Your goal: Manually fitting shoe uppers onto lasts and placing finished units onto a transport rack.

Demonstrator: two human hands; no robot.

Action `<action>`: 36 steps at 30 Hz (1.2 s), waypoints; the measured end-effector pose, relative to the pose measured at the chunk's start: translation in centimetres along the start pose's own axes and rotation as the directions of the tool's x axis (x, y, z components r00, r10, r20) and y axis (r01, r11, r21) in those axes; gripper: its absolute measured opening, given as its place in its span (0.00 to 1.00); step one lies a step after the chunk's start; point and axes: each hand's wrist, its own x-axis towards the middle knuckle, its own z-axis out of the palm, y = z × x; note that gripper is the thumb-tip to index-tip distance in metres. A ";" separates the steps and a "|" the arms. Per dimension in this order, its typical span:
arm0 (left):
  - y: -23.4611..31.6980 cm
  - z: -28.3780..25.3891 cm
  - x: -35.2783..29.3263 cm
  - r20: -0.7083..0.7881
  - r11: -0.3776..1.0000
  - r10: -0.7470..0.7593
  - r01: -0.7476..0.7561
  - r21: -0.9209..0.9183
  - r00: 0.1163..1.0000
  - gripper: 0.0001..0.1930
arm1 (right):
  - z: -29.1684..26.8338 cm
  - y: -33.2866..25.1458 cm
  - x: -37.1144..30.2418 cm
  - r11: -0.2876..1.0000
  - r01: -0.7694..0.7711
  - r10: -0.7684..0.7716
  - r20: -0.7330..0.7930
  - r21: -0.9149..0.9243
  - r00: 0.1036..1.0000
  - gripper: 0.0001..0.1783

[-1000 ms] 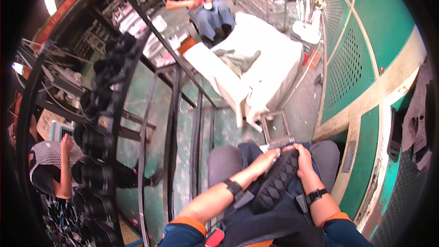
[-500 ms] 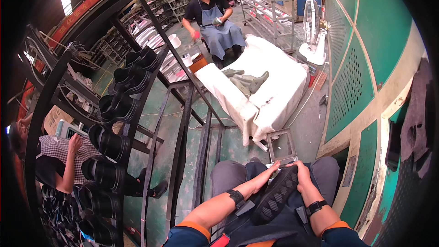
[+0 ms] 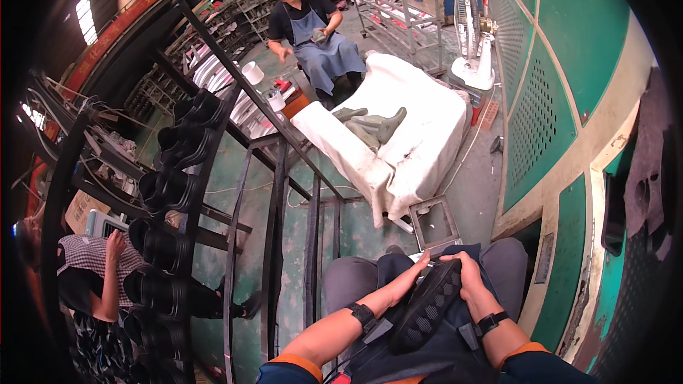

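Note:
A black shoe (image 3: 429, 307) lies over my lap, its sole with a diamond pattern facing up and its far end pointing away from me. My right hand (image 3: 467, 274) grips the right edge near that far end, fingers curled over it. On the opposite side my left hand (image 3: 410, 279) presses against the shoe with its fingers stretched toward the tip. The underside of the shoe and some fingertips are hidden.
A black rack on the left carries several black shoes (image 3: 159, 244). Ahead stands a white-draped table (image 3: 420, 149) with olive boots (image 3: 380, 125). A seated co-worker (image 3: 320, 35) is behind it, another person (image 3: 99, 263) beyond the rack. Green panels (image 3: 544, 128) line the right.
My view has shifted slightly. My left hand's fingers have straightened along the shoe, which remains between both hands. The seated co-worker's hand has come away from a red object.

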 end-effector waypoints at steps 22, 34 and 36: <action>2.6 0.9 -0.9 -0.071 0.996 0.004 0.002 0.094 0.997 0.42 | -1.7 1.3 3.0 0.959 -0.219 0.198 0.129 0.180 0.972 0.28; -0.1 -1.1 -0.1 -0.051 1.000 -0.023 0.023 0.012 0.998 0.45 | -0.1 1.8 0.7 0.980 -0.141 0.119 0.151 0.140 0.981 0.26; 1.2 0.4 0.1 -0.027 0.997 -0.074 0.075 0.012 0.997 0.45 | -1.8 2.1 1.9 0.992 -0.080 0.065 0.147 0.102 0.987 0.27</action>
